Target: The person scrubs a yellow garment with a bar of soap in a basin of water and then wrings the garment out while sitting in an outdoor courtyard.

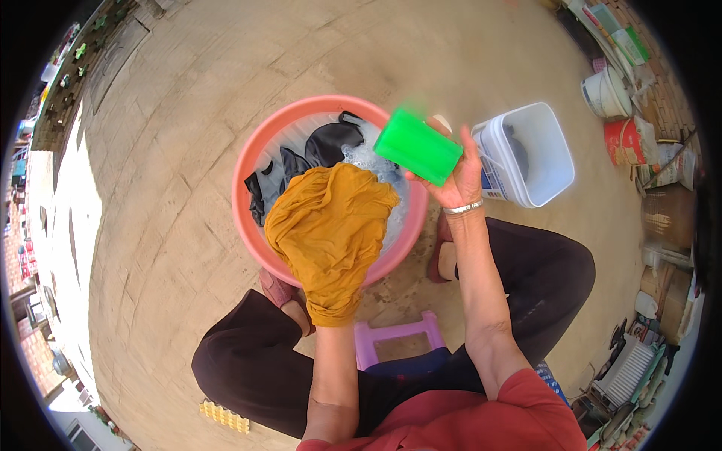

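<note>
A mustard-yellow cloth [333, 225] covers my left hand up to the wrist, over a pink plastic basin [242, 191]. The hand itself is hidden, so its fingers cannot be made out. My right hand [459, 175] holds a bright green block [418, 146], slightly blurred, above the basin's right rim; it looks like a bar of laundry soap. Black garments [334, 144] lie in sudsy water [395, 211] inside the basin, above and left of the yellow cloth.
An open white plastic bucket [550, 158] with something dark inside lies right of the basin. A pink-purple plastic stool [366, 344] is between my legs. Containers, a red bucket [619, 141] among them, and boxes line the right side. A yellow ridged piece [224, 417] lies at lower left.
</note>
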{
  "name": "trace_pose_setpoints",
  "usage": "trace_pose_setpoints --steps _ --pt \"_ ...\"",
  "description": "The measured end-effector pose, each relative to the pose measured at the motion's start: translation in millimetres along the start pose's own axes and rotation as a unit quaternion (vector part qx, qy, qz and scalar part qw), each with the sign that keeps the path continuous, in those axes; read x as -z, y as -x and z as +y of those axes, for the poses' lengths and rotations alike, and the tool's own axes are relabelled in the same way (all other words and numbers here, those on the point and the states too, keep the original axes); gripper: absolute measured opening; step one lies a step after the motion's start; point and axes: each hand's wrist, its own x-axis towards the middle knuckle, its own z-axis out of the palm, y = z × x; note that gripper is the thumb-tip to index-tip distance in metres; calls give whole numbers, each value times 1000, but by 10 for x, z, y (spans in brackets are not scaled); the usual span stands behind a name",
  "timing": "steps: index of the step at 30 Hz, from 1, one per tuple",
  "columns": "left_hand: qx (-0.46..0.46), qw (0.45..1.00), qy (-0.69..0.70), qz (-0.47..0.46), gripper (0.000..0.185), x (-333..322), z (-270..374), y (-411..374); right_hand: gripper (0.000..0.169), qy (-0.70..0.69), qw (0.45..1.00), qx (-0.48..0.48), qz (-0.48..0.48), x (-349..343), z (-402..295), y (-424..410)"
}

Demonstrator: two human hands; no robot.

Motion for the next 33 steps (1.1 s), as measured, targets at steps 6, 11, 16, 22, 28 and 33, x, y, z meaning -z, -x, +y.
trace_pose_setpoints --steps 6,11,16,22,28,33 --pt "-84 994 -11 -61 51 -186 379 85 52 234 970 16 -72 -659 343 422" --pt "-148 985 -40 -80 51 -221 691 249 48 472 868 111 -105 -1102 695 721" --pt "-180 976 -97 -74 52 -157 826 507 49 735 633 182 -159 -1231 826 925" --pt "-215 961 -169 -38 52 -116 741 709 63 811 537 168 -163 -1347 1082 1130" --pt "-232 952 -196 -20 52 -5 745 794 71 837 422 244 -251 -1653 1115 1540" --pt "-251 943 -219 -8 52 24 788 836 68 855 379 236 -263 -1676 1227 1556"
